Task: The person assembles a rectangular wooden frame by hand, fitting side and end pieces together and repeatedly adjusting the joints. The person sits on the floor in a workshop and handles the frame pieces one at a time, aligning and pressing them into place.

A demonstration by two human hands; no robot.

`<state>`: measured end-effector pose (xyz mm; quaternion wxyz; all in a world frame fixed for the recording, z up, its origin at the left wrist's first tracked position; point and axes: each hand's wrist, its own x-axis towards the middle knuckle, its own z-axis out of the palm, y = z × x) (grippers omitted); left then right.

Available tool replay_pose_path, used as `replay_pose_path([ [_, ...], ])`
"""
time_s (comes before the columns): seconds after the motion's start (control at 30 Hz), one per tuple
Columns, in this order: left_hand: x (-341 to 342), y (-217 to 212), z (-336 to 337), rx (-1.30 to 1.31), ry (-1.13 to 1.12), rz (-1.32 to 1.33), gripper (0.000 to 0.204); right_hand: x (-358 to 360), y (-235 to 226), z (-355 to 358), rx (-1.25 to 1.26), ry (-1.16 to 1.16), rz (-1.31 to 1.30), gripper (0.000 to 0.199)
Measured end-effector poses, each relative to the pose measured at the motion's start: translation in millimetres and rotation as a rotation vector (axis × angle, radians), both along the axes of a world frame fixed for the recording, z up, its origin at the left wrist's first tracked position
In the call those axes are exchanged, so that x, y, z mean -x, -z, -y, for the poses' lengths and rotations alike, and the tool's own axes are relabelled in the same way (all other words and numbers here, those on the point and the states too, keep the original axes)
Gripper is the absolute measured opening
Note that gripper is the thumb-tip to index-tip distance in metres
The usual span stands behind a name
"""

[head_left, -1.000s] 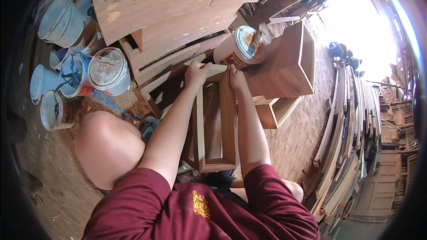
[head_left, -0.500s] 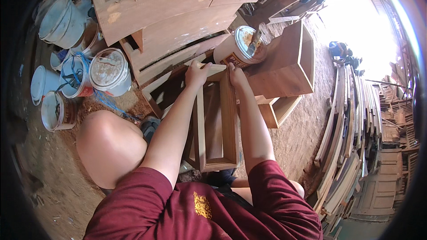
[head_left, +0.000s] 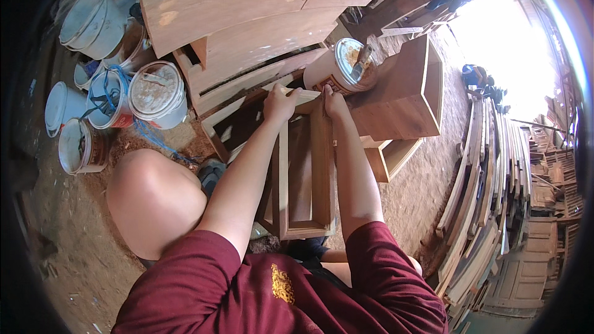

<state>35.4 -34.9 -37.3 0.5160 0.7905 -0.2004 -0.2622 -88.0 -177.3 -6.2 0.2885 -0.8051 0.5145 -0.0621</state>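
- gripping the wooden frame (head_left: 283, 179) near its two far corners, left hand (head_left: 279, 104) and right hand (head_left: 335, 102) both closed on it; the frame sits between the forearms (head_left: 244, 179).
- just beyond the hands, blocking the space ahead: a lidded bucket (head_left: 322, 73).
- right: a wooden box (head_left: 390, 102), partly covering another box (head_left: 402, 156).
- left: clustered white buckets (head_left: 158, 96).
- farther: a curved wooden panel (head_left: 235, 9); far right, stacked planks (head_left: 476, 173).
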Motion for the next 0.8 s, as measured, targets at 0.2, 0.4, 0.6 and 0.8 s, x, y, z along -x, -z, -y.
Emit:
replay_pose_path([
  [0.2, -12, 7, -15, -0.033, -0.069, -0.006, 0.059, 6, -4, -39, -0.04, -0.051, -0.004, 0.078],
  [0.4, 4, -4, 5, -0.005, -0.009, -0.004, 0.06, 6, 5, 10, 0.007, 0.003, 0.039, 0.078],
  [0.6, -11, 8, -6, -0.033, -0.023, -0.032, 0.059, 5, -10, -26, -0.009, -0.068, -0.052, 0.077],
  [0.8, -9, 4, -9, -0.044, -0.043, 0.002, 0.06, 10, -13, -37, 0.012, -0.098, -0.091, 0.073],
])
